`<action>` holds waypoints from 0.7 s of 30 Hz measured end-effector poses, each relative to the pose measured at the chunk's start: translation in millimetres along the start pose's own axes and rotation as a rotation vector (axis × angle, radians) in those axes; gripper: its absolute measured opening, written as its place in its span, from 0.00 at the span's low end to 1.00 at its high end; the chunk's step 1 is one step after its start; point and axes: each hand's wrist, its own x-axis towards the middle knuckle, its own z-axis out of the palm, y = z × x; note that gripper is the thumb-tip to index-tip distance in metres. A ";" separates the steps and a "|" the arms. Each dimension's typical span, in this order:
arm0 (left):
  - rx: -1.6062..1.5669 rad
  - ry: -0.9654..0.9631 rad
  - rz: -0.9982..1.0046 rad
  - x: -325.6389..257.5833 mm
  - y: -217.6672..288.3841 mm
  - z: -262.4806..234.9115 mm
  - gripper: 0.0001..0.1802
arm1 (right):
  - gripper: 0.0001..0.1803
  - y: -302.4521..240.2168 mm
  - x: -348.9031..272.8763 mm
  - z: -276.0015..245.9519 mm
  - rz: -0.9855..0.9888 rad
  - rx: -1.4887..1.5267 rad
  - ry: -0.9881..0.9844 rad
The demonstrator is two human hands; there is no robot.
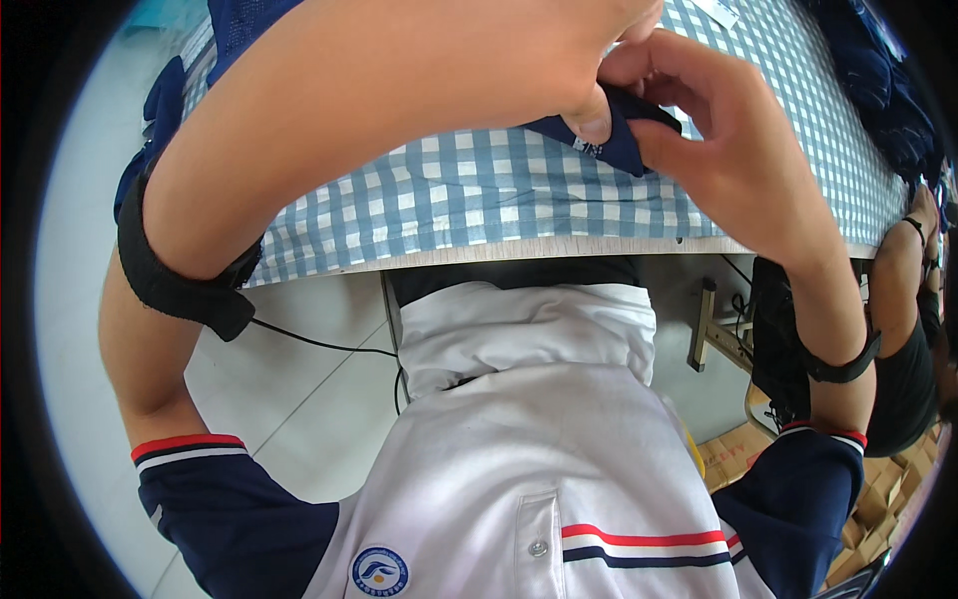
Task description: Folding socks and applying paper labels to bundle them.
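Note:
A small folded piece of navy-blue knit cloth [621, 150] with white marks hangs between my two hands, just above the near part of the table. My left hand [596, 100] reaches across from the left, its thumb pressed on the cloth's face; its other fingers are mostly hidden at the top edge. My right hand [733, 130] pinches the cloth's right end between thumb and curled fingers. A dark fold or opening shows between the two grips. Whether the cloth is a sock or another garment, I cannot tell.
A blue-and-white checked tablecloth [439, 190] covers the table. Navy cloth is heaped at the far right [868, 70], with more navy fabric [239, 35] at the upper left. Another person's arm [898, 265] is at the right edge. A black cable [324, 345] runs below the table.

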 end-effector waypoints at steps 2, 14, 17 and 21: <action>-0.136 0.155 -0.015 -10.4 3.5 3.4 0.14 | 0.18 -2.4 -5.6 3.8 0.001 -0.074 0.052; 0.426 0.370 0.113 -25.4 -9.3 92.2 0.27 | 0.22 0.4 -48.2 60.0 -0.442 -0.424 0.407; 0.294 0.479 0.099 -41.2 -14.6 101.5 0.28 | 0.25 -2.8 -54.0 55.5 -0.385 -0.096 0.355; -0.411 0.699 -0.093 -51.5 -12.3 106.9 0.30 | 0.23 -0.3 -59.8 24.6 -0.483 0.014 0.558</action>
